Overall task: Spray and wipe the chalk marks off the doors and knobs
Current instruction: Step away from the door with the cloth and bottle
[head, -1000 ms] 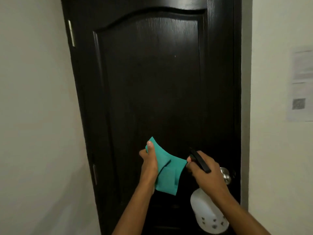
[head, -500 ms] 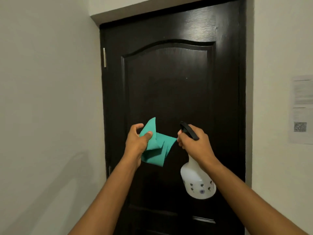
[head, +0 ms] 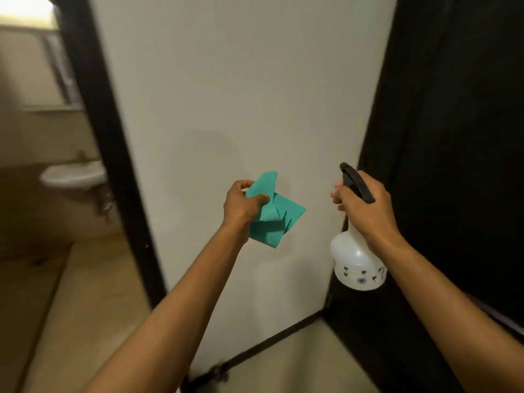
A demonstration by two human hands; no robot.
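Observation:
My left hand grips a folded teal cloth in front of a white wall. My right hand holds the neck of a white spray bottle with a black trigger head, its body hanging below my fist. The dark door fills the right edge of the view, just behind the bottle. Its knob is out of sight. I see no chalk marks on the visible part.
A white wall lies straight ahead between two dark frames. Left of the black door frame an open bathroom shows a white washbasin and tiled floor. A dark skirting strip runs along the floor.
My view has swung left, from facing the dark door to facing the wall and bathroom opening. Both hands kept their grips and moved apart a little.

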